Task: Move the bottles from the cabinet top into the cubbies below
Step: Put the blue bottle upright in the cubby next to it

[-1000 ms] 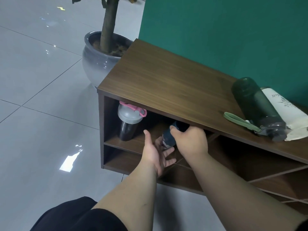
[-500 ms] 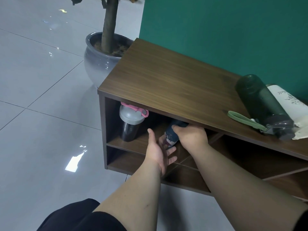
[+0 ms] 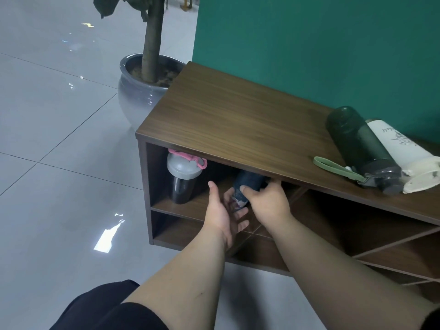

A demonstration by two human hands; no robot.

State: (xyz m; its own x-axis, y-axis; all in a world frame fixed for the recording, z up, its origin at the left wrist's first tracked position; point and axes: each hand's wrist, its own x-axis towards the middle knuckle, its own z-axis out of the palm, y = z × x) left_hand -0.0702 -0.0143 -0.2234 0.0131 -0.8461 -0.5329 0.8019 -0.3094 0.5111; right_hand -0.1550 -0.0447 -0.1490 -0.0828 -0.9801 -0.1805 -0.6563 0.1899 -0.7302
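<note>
My right hand (image 3: 267, 202) grips a dark blue patterned bottle (image 3: 246, 186) tilted into the upper left cubby of the wooden cabinet (image 3: 238, 120). Its far end is hidden under the cabinet top. My left hand (image 3: 222, 215) is open just below and left of the bottle's near end, fingers spread near its base. A shaker bottle (image 3: 183, 177) with a grey lid and pink clip stands upright at the left of the same cubby. On the cabinet top at the right lie a dark green bottle (image 3: 359, 148) with a green strap and a white bottle (image 3: 402, 153).
A grey ceramic pot (image 3: 140, 96) with a tree trunk stands on the tiled floor left of the cabinet. A green wall (image 3: 309, 44) backs the cabinet. Diagonal dividers (image 3: 392, 244) split the cubbies at the lower right. My dark-clothed knee (image 3: 107, 308) is at the bottom.
My right hand has pushed the blue bottle slightly deeper into the cubby. My left hand stays open beneath it. The view has drifted a little.
</note>
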